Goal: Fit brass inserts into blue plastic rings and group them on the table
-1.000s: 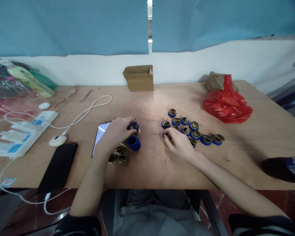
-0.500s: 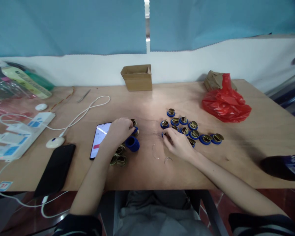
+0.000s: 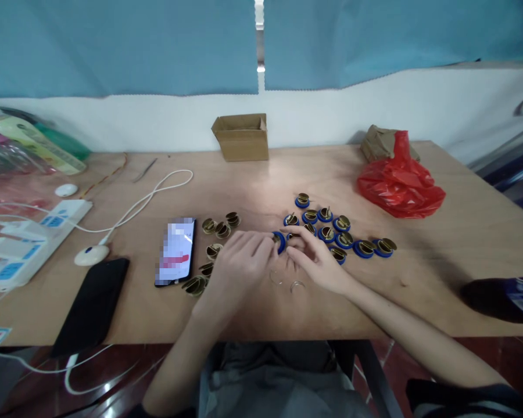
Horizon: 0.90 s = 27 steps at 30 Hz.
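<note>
Both hands meet close together: left hand (image 3: 239,264) pinches 1 blue ring (image 3: 279,241) at its fingertips; right hand (image 3: 320,262) touches it, grip unclear. Holding the ring flat and pressing softly seems best.

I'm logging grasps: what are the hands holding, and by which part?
The left hand pinches a blue ring by its outer edge; the right hand touches it, grip unclear.

Two hands (image 3: 239,264), two phones (image 3: 177,251) — one cardboard box (image 3: 240,138), one red bag (image 3: 400,184)
</note>
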Motion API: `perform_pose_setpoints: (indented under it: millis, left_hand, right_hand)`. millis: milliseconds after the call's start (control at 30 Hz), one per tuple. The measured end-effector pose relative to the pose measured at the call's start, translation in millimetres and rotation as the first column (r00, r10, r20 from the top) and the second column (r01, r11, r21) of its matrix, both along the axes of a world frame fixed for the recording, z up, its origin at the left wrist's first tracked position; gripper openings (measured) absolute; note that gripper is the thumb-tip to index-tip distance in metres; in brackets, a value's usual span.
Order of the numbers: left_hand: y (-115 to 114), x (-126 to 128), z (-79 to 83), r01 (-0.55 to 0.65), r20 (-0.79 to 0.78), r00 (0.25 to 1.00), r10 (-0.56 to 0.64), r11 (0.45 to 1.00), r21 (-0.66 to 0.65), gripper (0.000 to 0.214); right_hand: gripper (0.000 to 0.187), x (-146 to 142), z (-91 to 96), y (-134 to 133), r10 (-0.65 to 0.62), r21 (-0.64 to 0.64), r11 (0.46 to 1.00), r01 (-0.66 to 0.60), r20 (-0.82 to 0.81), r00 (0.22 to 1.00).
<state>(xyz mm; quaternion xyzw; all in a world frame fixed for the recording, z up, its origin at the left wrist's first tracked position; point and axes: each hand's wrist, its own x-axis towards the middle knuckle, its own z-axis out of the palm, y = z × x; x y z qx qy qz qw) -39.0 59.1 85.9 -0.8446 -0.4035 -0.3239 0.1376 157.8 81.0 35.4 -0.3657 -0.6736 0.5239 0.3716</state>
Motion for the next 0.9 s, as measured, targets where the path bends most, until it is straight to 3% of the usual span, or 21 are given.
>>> perform_pose_setpoints:
  millis: [233,400,500,633,767,900]
  left_hand:
    - [-21.6,19.0,-30.6,0.028,0.281,0.96,-0.011,0.998,-0.058,0.011]
    - [-27.6,21.8,-48.1,0.002,0.533,0.841,0.094,0.984,-0.177,0.019]
    - [-32.9,26.4,-59.7,0.063,0.707,0.656,0.265,0.914,-0.401,0.03]
    - [-39.8,31.0,-69.6,0.173,0.745,0.47,0.473,0.779,-0.603,0.03]
    - [-42.8,29.5,-70.4,0.284,0.749,0.373,0.547,0.702,-0.654,0.032]
    - [-43.8,28.3,-70.3,0.282,0.735,0.384,0.558,0.687,-0.669,0.033]
  right_hand:
    - [0.036,3.4,-0.8,-4.2,0.071,0.059,0.995,-0.078,0.106,0.992]
    - [0.045,4.0,-2.5,-5.0,0.119,0.006,0.993,-0.12,0.074,0.99]
    - [0.047,5.1,-4.8,-4.5,0.135,-0.002,0.991,-0.135,0.066,0.989]
    - [0.047,5.8,-3.8,-3.8,0.14,0.033,0.989,-0.145,0.125,0.982]
    - [0.046,5.9,0.1,-4.1,0.146,0.063,0.986,-0.157,0.157,0.977]
    - [0.046,7.8,3.0,-3.0,0.149,0.096,0.98,-0.175,0.234,0.961]
